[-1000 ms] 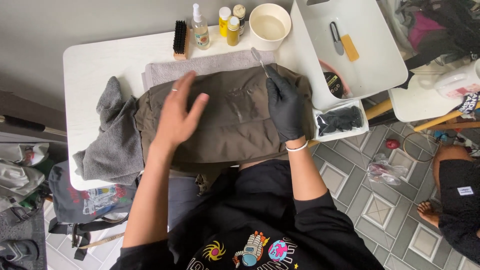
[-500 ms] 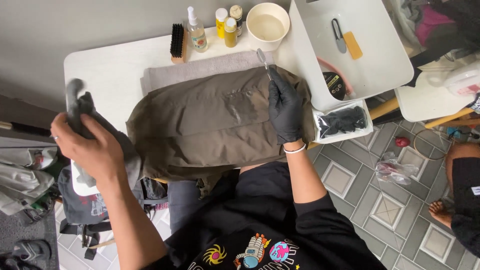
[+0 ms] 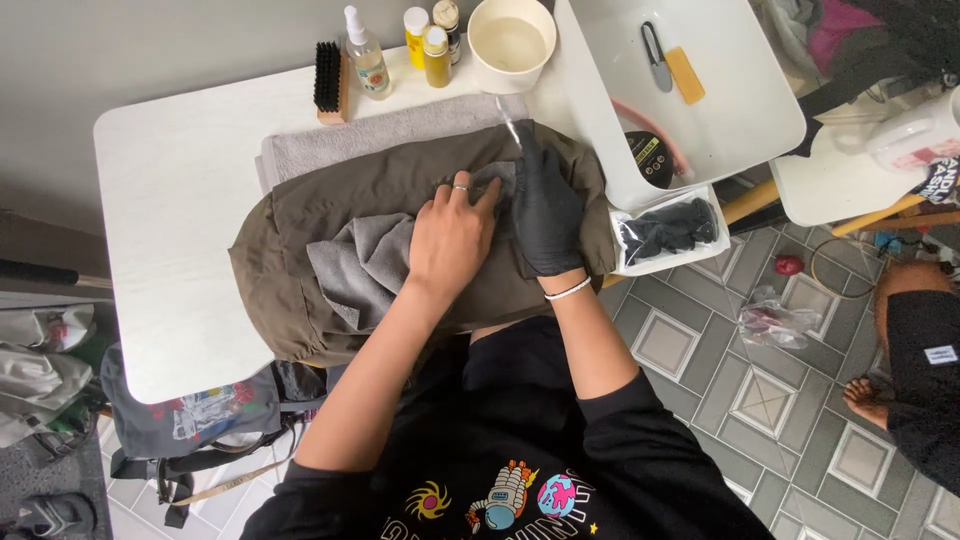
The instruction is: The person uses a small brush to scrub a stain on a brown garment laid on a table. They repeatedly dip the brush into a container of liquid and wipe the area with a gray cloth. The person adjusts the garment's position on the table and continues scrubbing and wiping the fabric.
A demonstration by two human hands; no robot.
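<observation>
An olive-brown backpack (image 3: 330, 210) lies flat on a grey towel (image 3: 390, 135) on the white table (image 3: 170, 240). My left hand (image 3: 452, 240), bare with a ring, presses a grey cloth (image 3: 365, 262) onto the backpack's middle. My right hand (image 3: 545, 210) wears a black glove and rests flat on the backpack right beside the left hand, holding the fabric down; a thin clear tool tip (image 3: 510, 120) shows just beyond its fingers.
At the table's far edge stand a brush (image 3: 328, 80), a spray bottle (image 3: 366, 55), small bottles (image 3: 428, 40) and a white bowl (image 3: 510, 42). A white tray (image 3: 740, 110) with snips sits to the right, with a box of black gloves (image 3: 668, 230). Another person's foot (image 3: 868, 400) is at right.
My left hand fetched the grey cloth from the table's left edge and brought it onto the backpack beside my gloved right hand, which stayed in place.
</observation>
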